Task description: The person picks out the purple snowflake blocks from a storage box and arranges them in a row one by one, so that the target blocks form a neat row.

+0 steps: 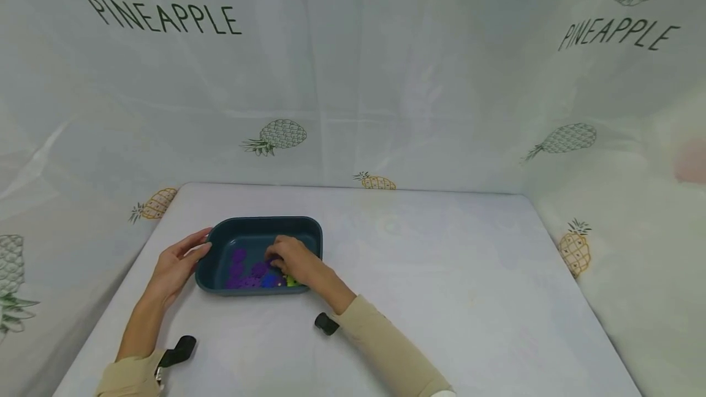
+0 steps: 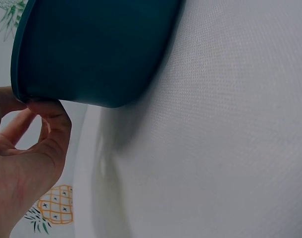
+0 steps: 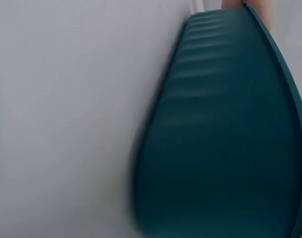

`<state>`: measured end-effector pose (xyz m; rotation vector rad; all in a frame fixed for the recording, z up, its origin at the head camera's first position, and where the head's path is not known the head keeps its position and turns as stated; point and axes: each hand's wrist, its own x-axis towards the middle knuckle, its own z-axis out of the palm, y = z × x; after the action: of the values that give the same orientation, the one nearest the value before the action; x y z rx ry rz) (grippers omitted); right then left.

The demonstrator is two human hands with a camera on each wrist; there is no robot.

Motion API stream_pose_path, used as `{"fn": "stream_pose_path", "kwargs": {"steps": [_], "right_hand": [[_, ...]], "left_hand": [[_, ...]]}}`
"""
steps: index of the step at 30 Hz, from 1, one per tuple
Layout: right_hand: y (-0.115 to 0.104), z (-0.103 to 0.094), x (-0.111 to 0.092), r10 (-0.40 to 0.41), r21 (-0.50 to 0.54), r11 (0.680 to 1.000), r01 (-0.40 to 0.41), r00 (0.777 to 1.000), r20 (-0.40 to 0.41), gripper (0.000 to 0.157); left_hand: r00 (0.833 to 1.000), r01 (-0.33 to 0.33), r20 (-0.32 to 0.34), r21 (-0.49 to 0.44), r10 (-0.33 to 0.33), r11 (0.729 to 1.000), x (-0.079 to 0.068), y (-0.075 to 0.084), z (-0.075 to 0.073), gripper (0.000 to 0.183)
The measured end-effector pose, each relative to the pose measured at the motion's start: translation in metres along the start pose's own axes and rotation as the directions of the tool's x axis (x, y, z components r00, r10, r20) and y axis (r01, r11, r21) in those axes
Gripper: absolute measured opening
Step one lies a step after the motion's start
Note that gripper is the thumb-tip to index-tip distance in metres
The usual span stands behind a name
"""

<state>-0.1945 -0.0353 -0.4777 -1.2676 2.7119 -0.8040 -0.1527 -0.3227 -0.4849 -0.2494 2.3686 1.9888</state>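
A dark teal rectangular bin (image 1: 265,219) with rounded corners stands at the left of the table. Small purple pieces (image 1: 236,269) lie along its left and front, with a blue piece (image 1: 268,280) and a yellow-green piece (image 1: 291,281) near the front wall. At the bin's left end my left hand (image 1: 170,271) pinches the rim; the left wrist view shows thumb and fingers meeting there. My right hand (image 1: 295,260) reaches over the right front into the bin, fingers bent down among the pieces. I cannot tell whether it holds one. In the right wrist view the bin's outer wall (image 3: 215,129) hides these fingers.
A white cloth covers the table (image 1: 441,287), which stretches away to the right of the bin. Behind it hangs a pale curtain (image 1: 386,78) printed with pineapples. A black wrist device (image 1: 179,351) is on the left forearm, and another (image 1: 326,323) shows beneath the right sleeve.
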Motion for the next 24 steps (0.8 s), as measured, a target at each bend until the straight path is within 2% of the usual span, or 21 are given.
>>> {"fn": "stream_pose_path", "kwargs": {"steps": [4,8,15,21,24], "right_hand": [[0.004,-0.006,0.002,-0.004,0.086,0.996,0.01,0.998,-0.07,0.016],[0.012,-0.015,0.002,0.032,0.161,0.987,-0.005,0.985,-0.169,0.015],[0.03,-0.032,0.001,0.105,0.26,0.965,-0.023,0.946,-0.306,0.014],[0.04,-0.045,-0.003,0.172,0.317,0.947,-0.054,0.918,-0.358,0.014],[0.045,-0.05,-0.006,0.225,0.354,0.932,-0.081,0.895,-0.386,0.015]], "left_hand": [[1.0,-0.003,-0.013,0.027,0.004,1.0,0.001,-0.002,0.0,0.061],[1.0,0.003,-0.015,0.018,-0.003,1.0,0.001,-0.001,0.001,0.061],[1.0,0.009,-0.019,0.059,-0.008,0.998,-0.001,0.002,0.001,0.063],[1.0,0.018,-0.02,0.04,-0.017,0.999,0.001,0.001,0.001,0.063],[1.0,0.02,-0.016,0.013,-0.02,1.0,0.002,0.0,0.001,0.062]]}}
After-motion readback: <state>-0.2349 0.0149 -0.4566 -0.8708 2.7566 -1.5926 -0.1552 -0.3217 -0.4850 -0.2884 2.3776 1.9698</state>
